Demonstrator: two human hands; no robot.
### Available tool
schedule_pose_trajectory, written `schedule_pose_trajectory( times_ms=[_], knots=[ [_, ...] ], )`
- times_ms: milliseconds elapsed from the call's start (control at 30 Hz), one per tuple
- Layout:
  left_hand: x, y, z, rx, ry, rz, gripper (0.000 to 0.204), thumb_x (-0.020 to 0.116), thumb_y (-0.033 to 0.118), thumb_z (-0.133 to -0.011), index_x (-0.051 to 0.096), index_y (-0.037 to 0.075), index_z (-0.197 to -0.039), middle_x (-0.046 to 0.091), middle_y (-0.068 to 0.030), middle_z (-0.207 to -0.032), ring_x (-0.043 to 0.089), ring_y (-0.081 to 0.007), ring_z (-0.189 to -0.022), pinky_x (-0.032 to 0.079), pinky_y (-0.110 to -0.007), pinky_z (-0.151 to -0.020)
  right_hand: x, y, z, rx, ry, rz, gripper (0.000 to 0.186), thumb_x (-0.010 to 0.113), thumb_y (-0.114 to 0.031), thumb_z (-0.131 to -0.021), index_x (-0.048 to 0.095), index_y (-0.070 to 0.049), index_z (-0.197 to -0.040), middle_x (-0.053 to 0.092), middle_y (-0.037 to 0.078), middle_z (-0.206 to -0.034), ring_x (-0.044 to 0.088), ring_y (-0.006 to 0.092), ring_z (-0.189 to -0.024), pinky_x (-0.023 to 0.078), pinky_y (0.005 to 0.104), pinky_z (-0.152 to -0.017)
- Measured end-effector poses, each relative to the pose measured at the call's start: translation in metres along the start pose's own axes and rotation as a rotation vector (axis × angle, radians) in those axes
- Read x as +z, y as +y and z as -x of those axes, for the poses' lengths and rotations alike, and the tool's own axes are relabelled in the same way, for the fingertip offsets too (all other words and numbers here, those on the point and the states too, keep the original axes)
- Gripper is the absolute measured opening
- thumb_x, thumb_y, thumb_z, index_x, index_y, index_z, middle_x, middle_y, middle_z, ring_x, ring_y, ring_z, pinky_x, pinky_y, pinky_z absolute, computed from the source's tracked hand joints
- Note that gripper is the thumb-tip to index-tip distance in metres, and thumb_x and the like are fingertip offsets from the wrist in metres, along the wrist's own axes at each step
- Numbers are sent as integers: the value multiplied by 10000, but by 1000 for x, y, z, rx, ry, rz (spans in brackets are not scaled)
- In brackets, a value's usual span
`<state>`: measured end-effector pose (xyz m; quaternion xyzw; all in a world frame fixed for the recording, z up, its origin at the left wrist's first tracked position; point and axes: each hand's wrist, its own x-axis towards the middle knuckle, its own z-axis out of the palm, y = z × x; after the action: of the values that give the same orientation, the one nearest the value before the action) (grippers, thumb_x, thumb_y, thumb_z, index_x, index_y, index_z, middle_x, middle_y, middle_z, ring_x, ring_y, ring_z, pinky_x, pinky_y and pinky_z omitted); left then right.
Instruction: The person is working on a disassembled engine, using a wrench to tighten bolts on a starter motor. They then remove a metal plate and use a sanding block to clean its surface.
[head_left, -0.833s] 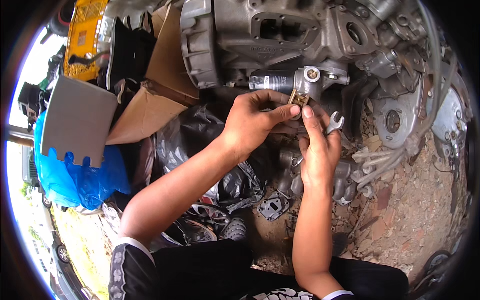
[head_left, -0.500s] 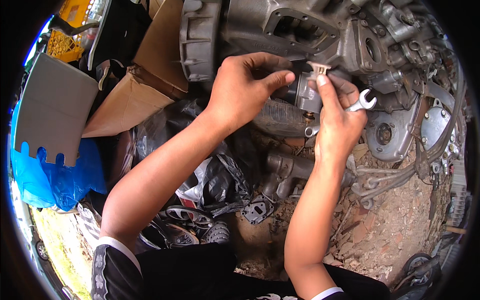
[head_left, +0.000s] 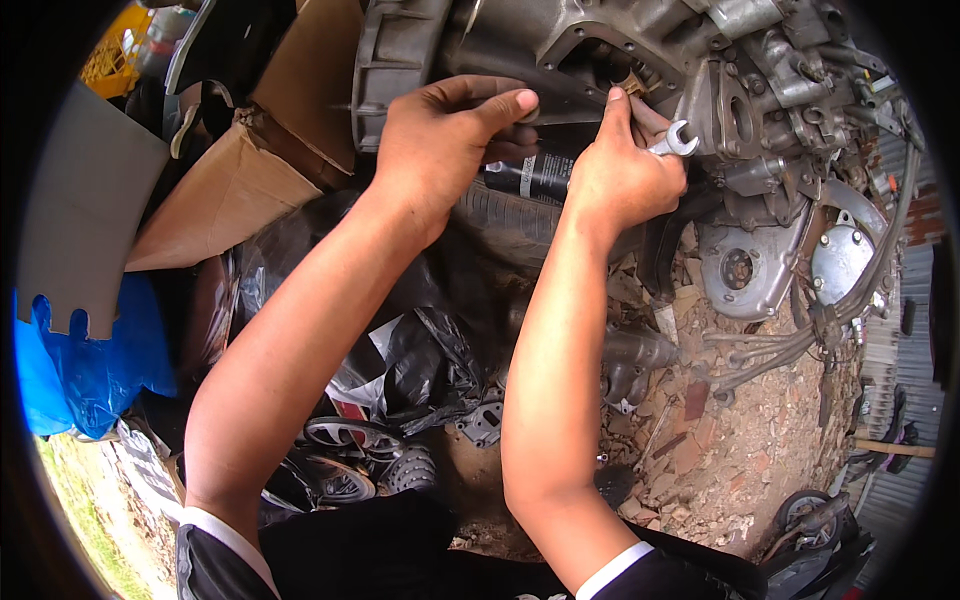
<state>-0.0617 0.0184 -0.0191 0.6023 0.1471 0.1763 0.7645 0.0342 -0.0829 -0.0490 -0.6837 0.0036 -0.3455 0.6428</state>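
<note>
My right hand (head_left: 625, 170) grips a silver wrench (head_left: 676, 140), with a small brass fitting (head_left: 628, 82) at its raised fingertips, just in front of the dark rectangular opening of a grey cast-metal housing (head_left: 495, 40). My left hand (head_left: 450, 135) is to its left, below the housing's ribbed end (head_left: 393, 60), with thumb and fingers curled together; whatever sits between them I cannot make out clearly. A black cylindrical filter with a label (head_left: 525, 175) is partly hidden below and between both hands.
Cardboard (head_left: 210, 200), a grey panel (head_left: 90, 180) and a blue bag (head_left: 50, 380) are left; a yellow crate (head_left: 115, 55) is behind. Black plastic (head_left: 400, 360), metal plates (head_left: 832, 258) and hoses (head_left: 760, 360) lie about on rubble. Corrugated sheet (head_left: 900, 400) edges the right.
My hands started together around the brass fitting, then separated and moved up toward the housing's opening; the fitting is now at the opening in my right hand. The view shifted too.
</note>
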Motion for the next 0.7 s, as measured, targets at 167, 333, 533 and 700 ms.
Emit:
schedule_pose_trajectory(
  times_ms=[167,333,533,700],
  knots=[
    [-15,-3,-3,-15,33,57,455,788,257,-933,666,-69,-1225,698,-104,-1098,698,-202,-966,556,-324,-920,-2,-2,-8,-119,41,78,117,837,-89,-816,793,16,-841,774,134,-772,733,220,-660,571,349,-676],
    [-12,-9,-3,-43,80,113,259,772,152,-939,718,-56,-1084,725,-94,-974,723,-163,-849,619,-289,-814,4,5,-9,-149,47,147,129,864,-111,-786,807,-6,-835,772,120,-760,732,248,-661,562,362,-670],
    [-14,-14,2,-78,14,93,418,792,247,-932,677,-71,-1177,687,-97,-1064,702,-193,-939,583,-316,-920,12,10,-16,-225,77,153,97,853,-102,-784,814,-34,-841,769,120,-784,728,271,-697,554,392,-684],
    [-9,-16,7,-66,0,106,381,788,231,-935,688,-66,-1151,684,-97,-1047,702,-185,-917,605,-313,-889,9,16,-15,-283,64,190,101,844,-99,-788,818,-42,-867,764,125,-818,725,298,-734,551,409,-697]
  ],
)
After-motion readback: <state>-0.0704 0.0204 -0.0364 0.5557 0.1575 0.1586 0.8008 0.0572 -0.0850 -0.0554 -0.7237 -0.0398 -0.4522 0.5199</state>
